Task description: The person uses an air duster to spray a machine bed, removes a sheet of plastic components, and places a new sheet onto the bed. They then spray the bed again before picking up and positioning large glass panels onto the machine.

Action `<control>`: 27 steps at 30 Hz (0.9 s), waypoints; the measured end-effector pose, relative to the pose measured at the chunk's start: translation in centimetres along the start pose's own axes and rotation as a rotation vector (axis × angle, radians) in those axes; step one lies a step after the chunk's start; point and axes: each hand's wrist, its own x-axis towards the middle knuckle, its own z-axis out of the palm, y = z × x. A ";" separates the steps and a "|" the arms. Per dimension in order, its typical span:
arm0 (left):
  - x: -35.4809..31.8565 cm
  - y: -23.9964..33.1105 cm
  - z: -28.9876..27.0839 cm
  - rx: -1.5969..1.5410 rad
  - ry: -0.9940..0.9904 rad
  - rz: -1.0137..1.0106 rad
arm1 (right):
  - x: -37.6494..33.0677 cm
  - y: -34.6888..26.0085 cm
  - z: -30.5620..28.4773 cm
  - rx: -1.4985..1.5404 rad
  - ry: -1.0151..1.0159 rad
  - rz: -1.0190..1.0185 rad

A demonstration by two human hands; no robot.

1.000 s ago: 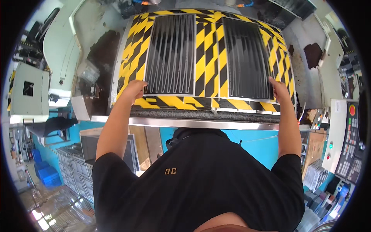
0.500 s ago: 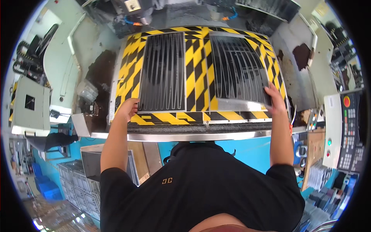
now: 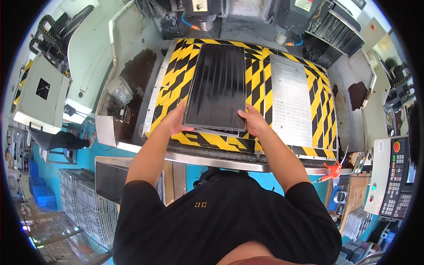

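Both my hands grip a black rectangular panel (image 3: 216,88) with long lengthwise lines, over the left half of the machine bed. My left hand (image 3: 175,120) is closed on its near left corner, and some fingers reach along the near edge. My right hand (image 3: 254,121) pinches the near right side, thumb on top and fingers partly hidden. The panel's near end looks slightly raised, with another edge visible below it. On the right half of the bed lies a bare silver plate (image 3: 290,95) dotted with small holes. Yellow-and-black striped tape (image 3: 256,75) borders both areas.
Two machine heads with blue hoses (image 3: 205,22) hang beyond the bed. A metal rail (image 3: 216,162) runs along its front edge. An orange air gun (image 3: 330,171) hangs at the front right, near a control panel (image 3: 393,176). Stacked framed panels (image 3: 84,194) stand at lower left.
The lined black panel from the right half is gone from there, exposing the silver plate. My right hand has moved left and now grips a panel over the left half with my left hand.
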 end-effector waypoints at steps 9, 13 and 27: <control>-2.0 -2.9 1.2 -0.049 -0.094 0.393 | -1.6 -3.0 -1.6 -1.054 0.152 -0.198; -14.2 -8.3 1.2 -0.230 0.012 0.526 | -6.9 -10.2 -9.9 -1.140 0.048 -0.458; -53.2 -51.8 -2.8 -0.641 1.166 1.051 | -24.0 -27.1 -29.1 -2.205 0.990 -0.866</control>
